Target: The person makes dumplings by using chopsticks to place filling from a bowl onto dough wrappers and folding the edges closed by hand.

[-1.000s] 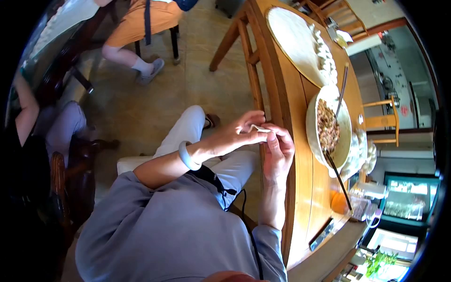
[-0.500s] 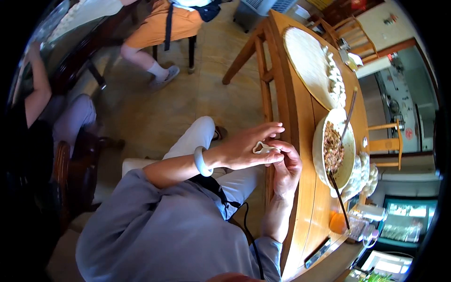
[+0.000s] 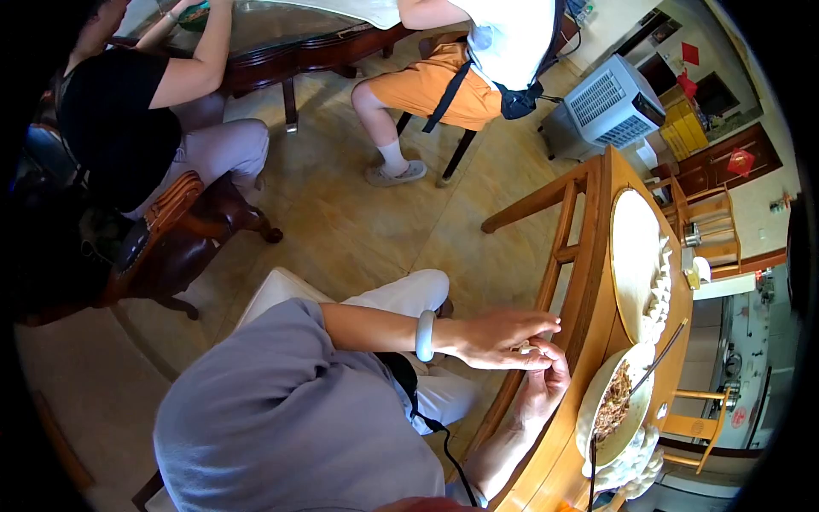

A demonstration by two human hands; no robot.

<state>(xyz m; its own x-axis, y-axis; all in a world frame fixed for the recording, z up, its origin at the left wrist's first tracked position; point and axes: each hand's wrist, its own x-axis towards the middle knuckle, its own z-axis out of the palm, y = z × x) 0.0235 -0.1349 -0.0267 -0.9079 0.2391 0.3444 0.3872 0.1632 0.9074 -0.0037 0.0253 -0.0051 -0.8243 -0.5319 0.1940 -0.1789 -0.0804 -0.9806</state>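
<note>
My left hand, with a pale bangle on its wrist, meets my right hand beside the edge of the wooden table. Between the fingers of both is a small white piece of dough, mostly covered by them. A large bowl of minced filling stands on the table close to my right hand, with chopsticks across its rim. Beyond it, a round floured tray holds a row of white dumplings along one side.
A person in black sits at a dark table at the upper left. Another in orange shorts sits near an air cooler. Wooden table legs stand ahead, and plastic bags lie behind the bowl.
The view has swung left, so the table and bowl appear lower right and more of both people shows. My hands stay together at the dough, which is now more covered by my fingers.
</note>
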